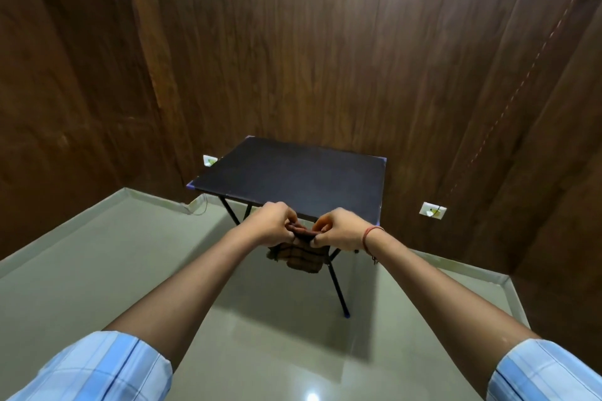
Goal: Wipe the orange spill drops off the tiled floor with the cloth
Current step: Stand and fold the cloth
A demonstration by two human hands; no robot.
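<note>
Both arms reach forward at chest height. A brown checked cloth [299,258] hangs folded between my hands, in front of the table's near edge. My left hand [272,224] pinches its top left corner and my right hand [338,228] pinches its top right corner. A red thread sits around the right wrist. The grey-green tiled floor [107,264] spreads below, glossy with a light reflection near the bottom. No orange drops show on the floor in this view.
A small black folding table [293,177] on thin legs stands against the wood-panelled wall [325,58]. White wall sockets [432,210] sit low right and low left of the table. Floor skirting runs along both walls.
</note>
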